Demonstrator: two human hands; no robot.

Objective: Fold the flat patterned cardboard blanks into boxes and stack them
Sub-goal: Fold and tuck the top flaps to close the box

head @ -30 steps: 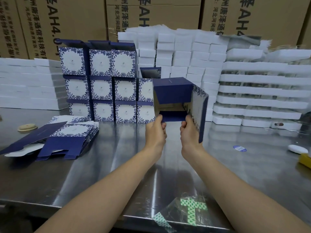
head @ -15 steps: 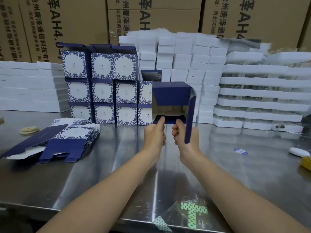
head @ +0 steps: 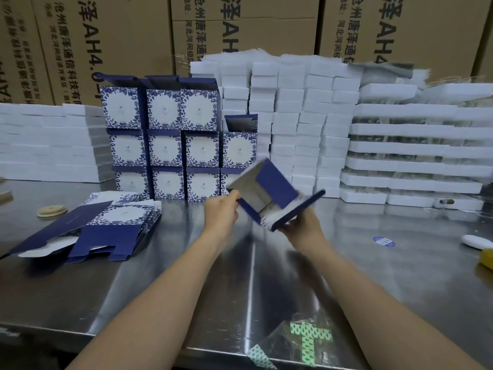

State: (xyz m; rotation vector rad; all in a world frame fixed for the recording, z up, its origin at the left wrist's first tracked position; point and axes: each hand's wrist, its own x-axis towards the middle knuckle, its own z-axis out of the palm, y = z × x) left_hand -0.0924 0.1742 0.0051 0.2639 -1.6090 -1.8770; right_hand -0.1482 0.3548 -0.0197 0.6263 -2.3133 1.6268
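Above the steel table [head: 160, 289], both hands are at work on a half-formed box [head: 269, 193], held tilted in the air and blurred by motion. The left hand [head: 221, 214] pinches its upper left corner; the right hand [head: 301, 225] grips the lower edge from beneath. The step looks like shaping: the navy walls stand up, the pale inside shows, and one long flap sticks out loose to the right. Next that flap likely needs tucking in, with the walls kept square.

Further left lies the pile of flat blanks [head: 114, 222], navy with a blue floral border round white. Behind stands the stack of finished boxes [head: 170, 148], three rows high, the right column one short, which seems the likely spot. White foam trays [head: 400, 148] and brown cartons [head: 106, 36] close the back.
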